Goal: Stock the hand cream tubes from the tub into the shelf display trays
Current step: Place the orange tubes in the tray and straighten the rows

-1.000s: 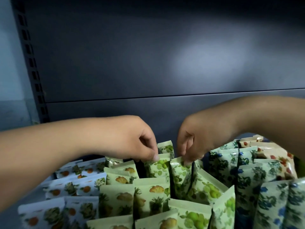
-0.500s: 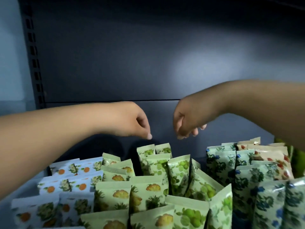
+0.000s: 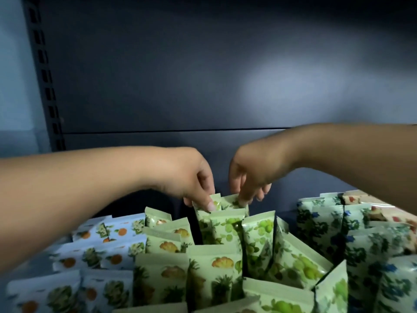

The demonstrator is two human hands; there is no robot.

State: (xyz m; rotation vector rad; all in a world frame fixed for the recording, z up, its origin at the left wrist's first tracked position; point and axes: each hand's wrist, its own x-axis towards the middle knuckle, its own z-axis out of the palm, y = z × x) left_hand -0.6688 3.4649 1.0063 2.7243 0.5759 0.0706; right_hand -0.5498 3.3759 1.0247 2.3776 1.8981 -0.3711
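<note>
Nearest, rows of upright pale-green hand cream tubes with pineapple prints (image 3: 216, 279) stand beside white orange-printed tubes (image 3: 90, 258) and blue-flowered tubes (image 3: 372, 251). Farther back, the left hand (image 3: 189, 177) pinches the crimped top of a rear green grape-printed tube (image 3: 208, 213), and the right hand (image 3: 250, 175) pinches the neighbouring grape-printed tube (image 3: 232, 203) against the dark grey metal shelf back (image 3: 203, 75).

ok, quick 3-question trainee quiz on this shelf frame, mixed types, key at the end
1. True or false: the left hand and right hand are both at the rearmost green grape-print tubes.
2. The orange-print white tubes stand where? A) far left B) far right C) centre
3. Fill in: the tubes right of the grape-print column carry a ____ flower print.

Key: 1 true; 2 A; 3 blue
</note>
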